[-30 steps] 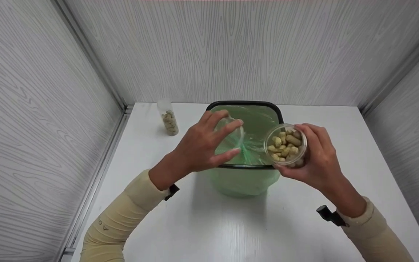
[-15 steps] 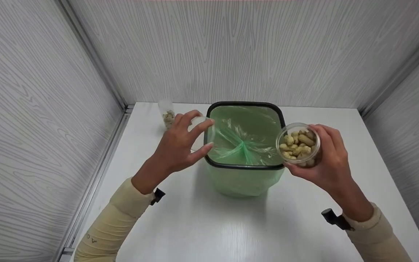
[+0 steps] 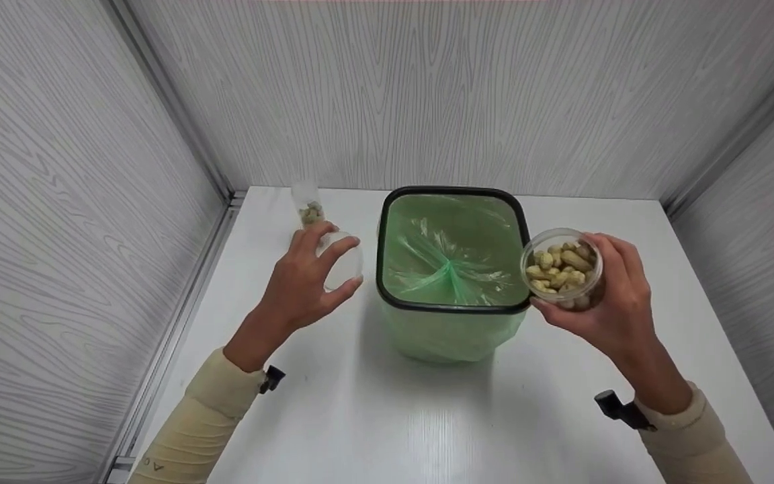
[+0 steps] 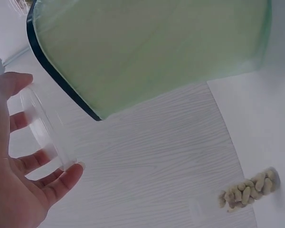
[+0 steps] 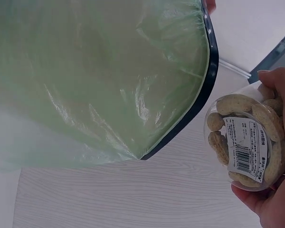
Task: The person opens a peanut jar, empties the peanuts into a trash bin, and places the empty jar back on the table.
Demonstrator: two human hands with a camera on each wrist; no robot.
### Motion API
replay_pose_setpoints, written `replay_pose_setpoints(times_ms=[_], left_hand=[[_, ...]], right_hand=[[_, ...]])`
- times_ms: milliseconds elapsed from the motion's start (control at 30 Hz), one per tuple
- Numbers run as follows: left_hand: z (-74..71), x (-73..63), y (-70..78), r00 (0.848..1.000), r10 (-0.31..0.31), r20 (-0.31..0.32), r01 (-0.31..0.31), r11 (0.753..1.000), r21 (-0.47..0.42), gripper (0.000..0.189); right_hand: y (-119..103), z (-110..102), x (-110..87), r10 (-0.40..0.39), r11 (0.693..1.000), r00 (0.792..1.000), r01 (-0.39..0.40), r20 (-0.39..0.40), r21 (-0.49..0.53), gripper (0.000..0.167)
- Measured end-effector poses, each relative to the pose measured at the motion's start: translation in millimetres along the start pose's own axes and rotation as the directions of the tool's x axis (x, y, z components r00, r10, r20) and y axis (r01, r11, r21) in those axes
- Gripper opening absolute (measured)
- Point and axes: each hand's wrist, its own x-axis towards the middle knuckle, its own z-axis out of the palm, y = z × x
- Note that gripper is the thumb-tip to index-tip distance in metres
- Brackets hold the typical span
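Observation:
In my left hand (image 3: 299,279) I hold a round clear lid (image 4: 46,126) by its rim, fingers and thumb spread around it, to the left of the bin. My right hand (image 3: 609,296) grips a clear plastic jar (image 5: 247,137) of peanuts (image 3: 562,265), its uncovered mouth toward the head camera. A white printed label (image 5: 247,151) shows on the jar's base in the right wrist view. Between my hands stands a bin (image 3: 380,282) with a black rim and a green bag lining it; the jar is beside its right edge.
A clear tube-shaped container (image 3: 306,195) with pale nuts (image 4: 249,192) stands at the back left of the white table (image 3: 427,430), partly behind my left hand in the head view. Wood-grain panels (image 3: 420,94) enclose the table at the back and sides.
My left hand has moved left and slightly down with the lid, from over the bin to beside it. My right hand has shifted a little to the right with the jar.

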Motion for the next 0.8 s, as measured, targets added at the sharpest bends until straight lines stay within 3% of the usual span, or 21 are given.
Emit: replay_pose_setpoints(times_ms=[233,500,800], left_hand=[[7.7,-26.1,-16.5,0.995,-0.097,-0.003,0.097,0.995,-0.001,0.053],[18.7,-47.2,-34.9,0.983,-0.182,-0.004,0.182,0.983,0.001,0.051],[43.9,-66.2,-45.4,0.969,-0.246,0.008,0.246,0.969,-0.01,0.048]], right_hand=[[4.3,0.0,-2.7,0.019,1.0,1.0,-0.019,-0.014,-0.004,0.096],[10.1,-2.1,-5.5,0.031,0.999,0.999,-0.031,-0.017,-0.017,0.094],[12.6,-3.8,-11.0,0.07,0.997,0.998,-0.07,-0.009,-0.025,0.098]])
